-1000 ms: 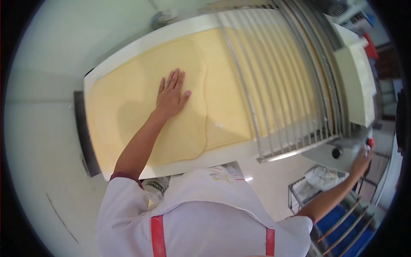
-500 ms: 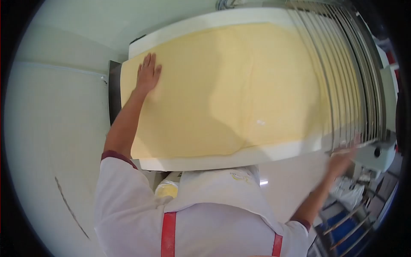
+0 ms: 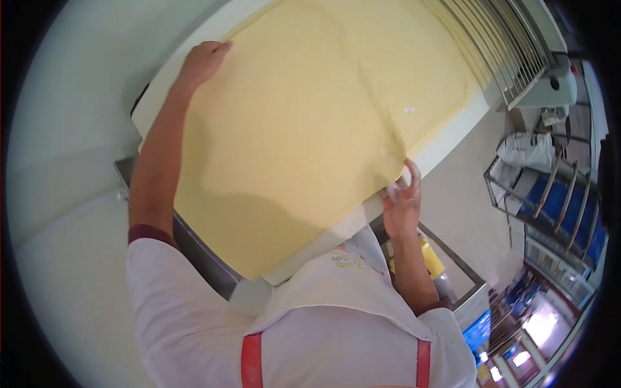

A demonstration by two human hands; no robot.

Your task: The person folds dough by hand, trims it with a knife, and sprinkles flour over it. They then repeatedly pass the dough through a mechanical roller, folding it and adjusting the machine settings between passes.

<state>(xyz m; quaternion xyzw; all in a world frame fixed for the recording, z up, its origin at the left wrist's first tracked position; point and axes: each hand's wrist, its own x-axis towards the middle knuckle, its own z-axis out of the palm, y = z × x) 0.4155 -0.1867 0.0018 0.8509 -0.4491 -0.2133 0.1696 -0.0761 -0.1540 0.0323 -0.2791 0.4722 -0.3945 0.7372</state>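
Across the white conveyor bed [image 3: 446, 143], reaching its left end, lies the yellow dough sheet [image 3: 284, 142], an upper layer's edge (slightly wavy) crossing it. The left hand [image 3: 202, 63], flat on the dough half a second ago, is now by the bed's far edge, its grip apparently closed on the sheet. The right hand [image 3: 402, 212] has left the sheeter [image 3: 550, 92] for the near edge, fingers curled; I cannot tell whether they pinch. Both hands thus now attend to the dough.
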